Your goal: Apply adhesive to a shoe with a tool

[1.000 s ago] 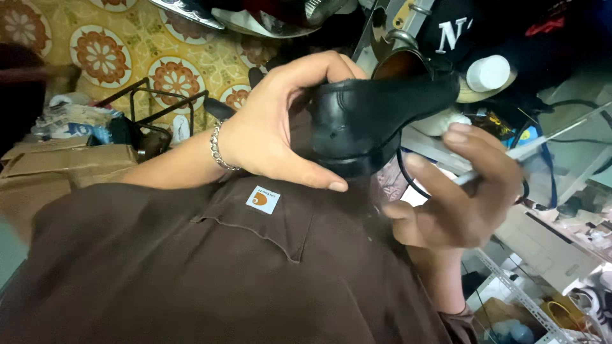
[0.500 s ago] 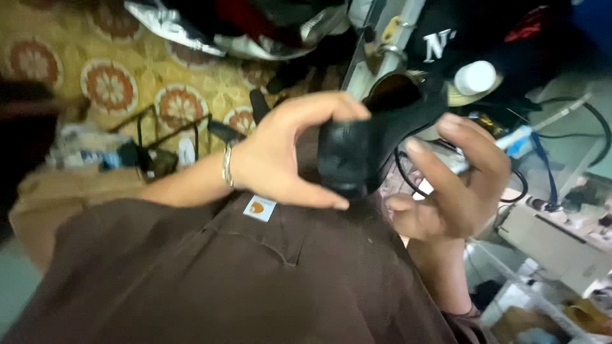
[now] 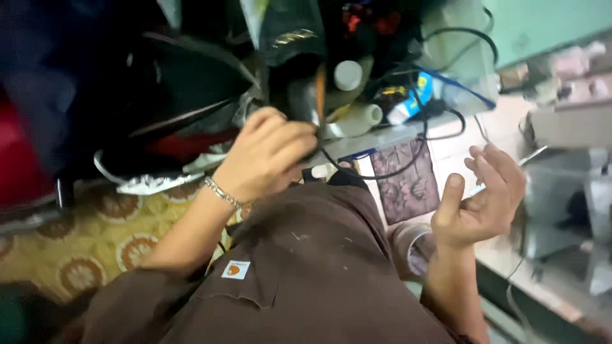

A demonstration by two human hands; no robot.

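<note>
My left hand (image 3: 271, 156), with a silver bracelet on its wrist, reaches forward into the clutter. Its fingers are curled around the lower end of a black shoe (image 3: 305, 95), which stands upright and blurred among the dark things; a tan edge of it shows beside the hand. My right hand (image 3: 481, 200) hovers apart at the right, palm up with fingers spread, and holds nothing I can make out. My brown garment (image 3: 306, 274) fills the bottom of the view.
Two white bottles (image 3: 347, 75) (image 3: 363, 118) and a black cable (image 3: 408, 167) lie just past my left hand. A yellow patterned cloth (image 3: 95, 245) is at the lower left, a tape roll (image 3: 411, 248) is near my right wrist, and grey equipment (image 3: 564, 185) is at the right.
The view has swung. My left hand has carried the shoe forward into the clutter. My right hand has come off the shoe and now hangs spread at the right.
</note>
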